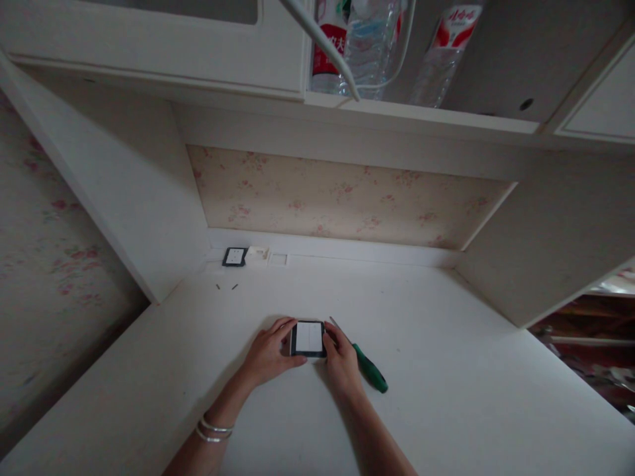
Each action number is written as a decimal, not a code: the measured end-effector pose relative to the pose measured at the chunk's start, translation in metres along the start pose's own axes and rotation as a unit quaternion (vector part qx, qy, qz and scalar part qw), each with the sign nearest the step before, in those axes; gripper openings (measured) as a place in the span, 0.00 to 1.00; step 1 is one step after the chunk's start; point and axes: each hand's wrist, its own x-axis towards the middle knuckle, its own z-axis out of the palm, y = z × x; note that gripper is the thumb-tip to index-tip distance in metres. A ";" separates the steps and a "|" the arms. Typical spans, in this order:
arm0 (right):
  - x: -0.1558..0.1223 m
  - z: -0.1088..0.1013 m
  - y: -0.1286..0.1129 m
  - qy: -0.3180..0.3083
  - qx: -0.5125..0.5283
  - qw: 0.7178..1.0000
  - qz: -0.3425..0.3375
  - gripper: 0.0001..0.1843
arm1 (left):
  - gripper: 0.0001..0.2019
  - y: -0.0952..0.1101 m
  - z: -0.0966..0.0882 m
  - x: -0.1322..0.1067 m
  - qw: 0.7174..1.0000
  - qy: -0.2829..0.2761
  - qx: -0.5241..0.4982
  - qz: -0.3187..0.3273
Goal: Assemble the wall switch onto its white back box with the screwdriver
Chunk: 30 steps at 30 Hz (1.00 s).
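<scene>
A small square wall switch (308,338) with a white face and dark frame lies on the white desk (446,370), near the middle. My left hand (270,354) grips its left edge with curled fingers. My right hand (341,357) holds its right edge the same way. A screwdriver with a green handle (370,370) lies on the desk just right of my right hand, its metal shaft pointing up-left behind the fingers. I cannot tell whether the right hand touches it.
At the back left of the desk sit another dark-framed switch (234,256) and white plastic parts (258,254). Two small screws (225,287) lie in front of them. Water bottles (370,43) stand on the shelf above. White side panels close in the desk.
</scene>
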 end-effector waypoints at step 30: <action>0.000 -0.001 -0.007 -0.003 0.011 1.000 0.008 0.16 | 0.37 0.002 0.000 0.000 1.000 0.007 0.006 0.005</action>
